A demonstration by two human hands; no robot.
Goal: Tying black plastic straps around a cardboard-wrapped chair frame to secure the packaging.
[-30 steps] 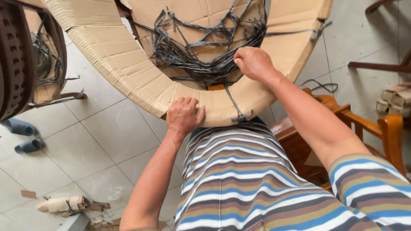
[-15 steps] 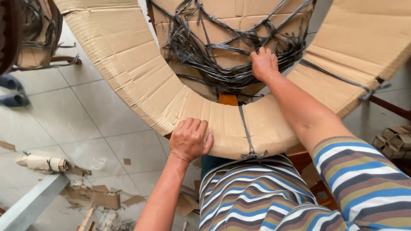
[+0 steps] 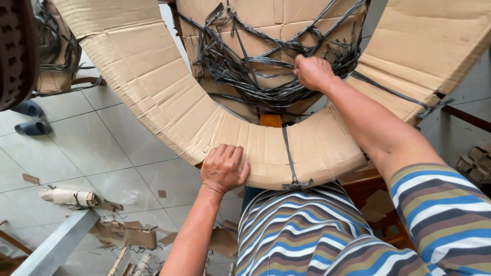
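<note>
A large curved piece wrapped in brown cardboard (image 3: 169, 102) arcs across the view, bound by a dark strap (image 3: 289, 153) near its lowest point. My left hand (image 3: 223, 167) grips the lower edge of this cardboard arc. My right hand (image 3: 312, 71) is closed on a tangle of dark grey straps (image 3: 245, 71) that lies over a cardboard-wrapped panel (image 3: 276, 20) behind the arc. My striped shirt fills the lower right.
Pale floor tiles (image 3: 102, 148) lie below left, strewn with cardboard scraps (image 3: 133, 235) and a small cardboard roll (image 3: 69, 197). Dark slippers (image 3: 30, 120) sit at the left edge. Orange wooden furniture (image 3: 368, 186) stands under the arc. A woven chair back (image 3: 15, 51) is top left.
The view has shifted closer and lower on the cardboard arc. My right hand has moved deeper into the strap tangle; my left hand keeps its grip on the lower edge.
</note>
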